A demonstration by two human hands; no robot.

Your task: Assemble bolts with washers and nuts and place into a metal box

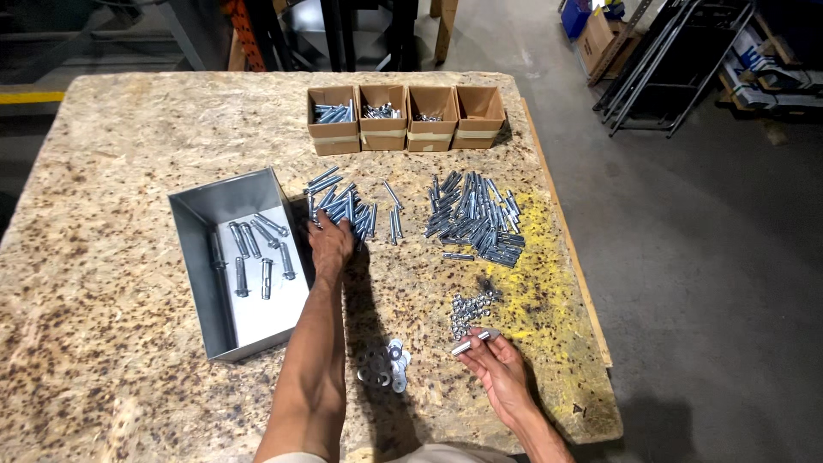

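Note:
My left hand (330,243) reaches forward, palm down, with its fingers on the near edge of a pile of silver bolts (343,204) beside the grey metal tray (193,249). Several sleeve anchors (257,253) lie inside the tray. My right hand (495,360) rests near the table's front edge and pinches a short silver sleeve (473,341) between thumb and fingers. A small heap of nuts (470,310) lies just beyond it. Several washers (386,364) sit between my two arms.
A larger pile of silver sleeves and bolts (476,219) lies at the right over a yellow stain. Several small cardboard boxes (405,116) with hardware stand in a row at the table's far edge. The chipboard table (111,171) ends at the right, with concrete floor beyond.

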